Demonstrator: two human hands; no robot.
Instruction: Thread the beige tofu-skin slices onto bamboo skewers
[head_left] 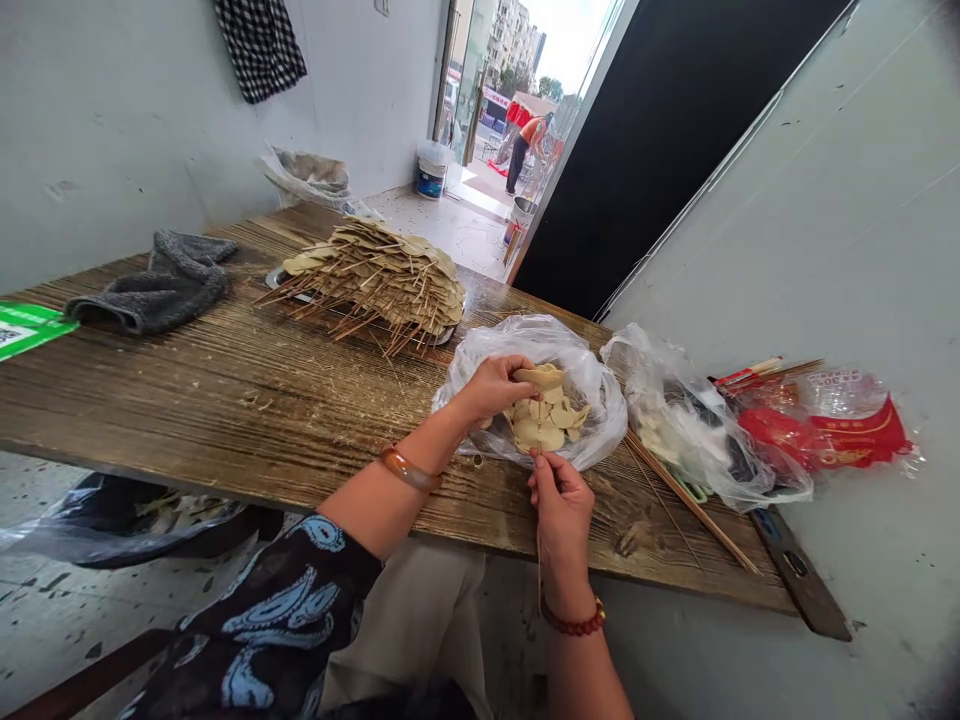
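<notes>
My left hand [493,388] pinches a thin pale-yellow food slice [543,377] over an open clear plastic bag [604,395]. Below it, the fingers of my right hand [564,505] are closed on a thin wooden skewer [539,570], whose lower end hangs down past the wrist. A slice [540,437] sits just above my right fingertips and seems to be threaded on the skewer. More loose slices [568,412] lie in the bag behind my hands. The skewer's tip is hard to make out.
Skewered slices [390,275] are piled on a metal tray [281,280] at the back. A grey cloth [161,280] lies left on the wooden table [187,390]. Bare skewers [701,510], another plastic bag [697,430] and red packaging [855,435] are right. Outside, a person [525,150] bends over.
</notes>
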